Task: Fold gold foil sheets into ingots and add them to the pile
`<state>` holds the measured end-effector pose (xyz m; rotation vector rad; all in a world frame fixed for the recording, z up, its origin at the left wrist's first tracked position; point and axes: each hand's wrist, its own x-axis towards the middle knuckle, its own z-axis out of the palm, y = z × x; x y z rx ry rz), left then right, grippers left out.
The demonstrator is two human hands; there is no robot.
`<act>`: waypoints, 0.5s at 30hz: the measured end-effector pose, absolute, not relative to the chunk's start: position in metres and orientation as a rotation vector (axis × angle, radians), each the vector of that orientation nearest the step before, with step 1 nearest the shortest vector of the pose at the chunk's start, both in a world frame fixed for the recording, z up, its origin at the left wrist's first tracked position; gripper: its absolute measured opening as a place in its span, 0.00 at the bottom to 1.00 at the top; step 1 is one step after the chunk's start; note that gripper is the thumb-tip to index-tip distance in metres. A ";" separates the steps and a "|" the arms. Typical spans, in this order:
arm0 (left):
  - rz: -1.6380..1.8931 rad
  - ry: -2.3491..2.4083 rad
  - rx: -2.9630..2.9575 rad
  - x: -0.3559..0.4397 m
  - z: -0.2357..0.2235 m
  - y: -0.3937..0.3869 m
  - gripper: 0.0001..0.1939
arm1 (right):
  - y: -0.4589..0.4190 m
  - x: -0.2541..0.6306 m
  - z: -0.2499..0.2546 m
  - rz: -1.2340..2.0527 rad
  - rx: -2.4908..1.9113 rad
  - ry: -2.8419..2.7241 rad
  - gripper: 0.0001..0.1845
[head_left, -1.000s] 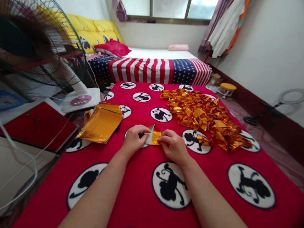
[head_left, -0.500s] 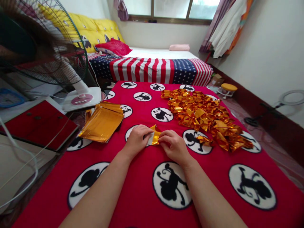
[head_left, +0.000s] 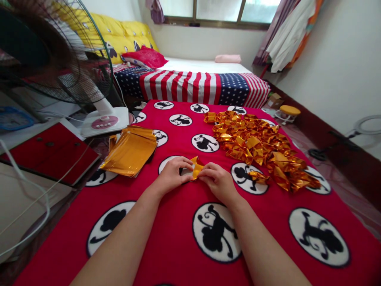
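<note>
Between my two hands, low over the red cloth, is a small piece of gold foil paper with a pale inner side, partly folded. My left hand pinches its left part between thumb and fingers. On the other side, the fingertips of my right hand grip the right edge. A stack of flat gold foil sheets lies to the left of my left hand. Many folded gold foil pieces are heaped to the right, and a single folded piece rests just right of my right hand.
The red cloth with white monkey circles covers the surface under my hands. At the left stands a fan beside a red panel. Behind is a bed with a striped cover. A yellow stool is at the right.
The gold foil paper's left side has been folded inward, showing less of the pale side. My hands have barely shifted, and the view has turned slightly left.
</note>
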<state>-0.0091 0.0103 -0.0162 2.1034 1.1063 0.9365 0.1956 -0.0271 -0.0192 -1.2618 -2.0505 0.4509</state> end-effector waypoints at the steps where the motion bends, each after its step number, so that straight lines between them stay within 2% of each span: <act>1: 0.925 1.101 2.102 -0.010 -0.016 0.011 0.12 | -0.027 0.194 -0.019 0.472 -1.279 -2.034 0.06; 15: 0.816 1.025 2.147 -0.016 -0.011 0.012 0.13 | -0.023 0.177 -0.017 0.537 -1.528 -1.837 0.02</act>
